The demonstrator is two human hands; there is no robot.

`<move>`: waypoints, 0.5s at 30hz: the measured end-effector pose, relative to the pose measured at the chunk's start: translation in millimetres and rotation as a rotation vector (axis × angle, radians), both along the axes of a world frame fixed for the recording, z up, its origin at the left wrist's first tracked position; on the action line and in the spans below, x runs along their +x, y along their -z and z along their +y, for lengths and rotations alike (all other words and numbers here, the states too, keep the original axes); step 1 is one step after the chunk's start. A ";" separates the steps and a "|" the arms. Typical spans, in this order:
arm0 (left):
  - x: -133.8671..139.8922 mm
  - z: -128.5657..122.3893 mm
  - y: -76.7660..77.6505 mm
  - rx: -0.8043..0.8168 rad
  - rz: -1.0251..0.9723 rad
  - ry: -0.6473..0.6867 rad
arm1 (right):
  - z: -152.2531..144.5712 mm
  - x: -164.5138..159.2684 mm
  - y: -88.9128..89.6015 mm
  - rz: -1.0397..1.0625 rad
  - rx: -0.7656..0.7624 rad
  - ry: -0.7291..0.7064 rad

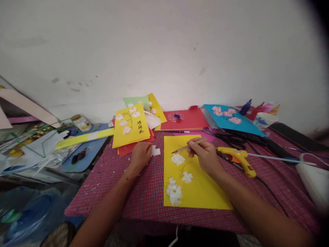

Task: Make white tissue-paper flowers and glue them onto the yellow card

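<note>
My right hand (203, 151) grips slim pointed tweezers (181, 149), their tip just above a white ruffled paper flower (178, 159). Beneath lies a yellow sheet (205, 195) with thin drawn stems. Further down on it are a small white paper flower (187, 177) and a larger white cluster (174, 191). To the left of the sheet, my left hand (141, 156) rests closed on the checked cloth. White paper pieces (155, 151) lie right at its fingertips; what the fingers pinch, if anything, is hidden.
A yellow glue gun (236, 157) with its cord lies right of the sheet, near black scissors (228, 139). Finished flower cards (128, 127), a red folder (190, 118), a blue card (233, 120), paint bottles (246, 107) and a bowl (265, 119) line the back.
</note>
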State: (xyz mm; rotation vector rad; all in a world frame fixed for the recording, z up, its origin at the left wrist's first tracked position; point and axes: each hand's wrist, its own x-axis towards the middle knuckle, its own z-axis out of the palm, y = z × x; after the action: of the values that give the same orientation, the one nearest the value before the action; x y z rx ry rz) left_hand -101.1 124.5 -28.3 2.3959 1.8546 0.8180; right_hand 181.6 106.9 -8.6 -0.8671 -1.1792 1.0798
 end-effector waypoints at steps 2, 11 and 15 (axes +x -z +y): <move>0.5 -0.4 -0.1 0.013 -0.020 -0.010 | 0.0 -0.7 -0.9 -0.004 0.002 0.000; 3.0 -3.3 -6.6 0.035 -0.141 -0.066 | -0.2 -0.8 0.4 -0.021 -0.002 0.001; 7.3 -4.5 -4.5 -0.025 -0.391 -0.097 | 0.5 -0.4 2.0 -0.037 0.003 -0.013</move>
State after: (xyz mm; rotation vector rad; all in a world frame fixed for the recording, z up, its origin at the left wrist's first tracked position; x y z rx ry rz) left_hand -93.8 120.0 -23.8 1.9618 1.8149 1.1626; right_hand 181.2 107.4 -10.6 -0.8811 -1.2185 1.0762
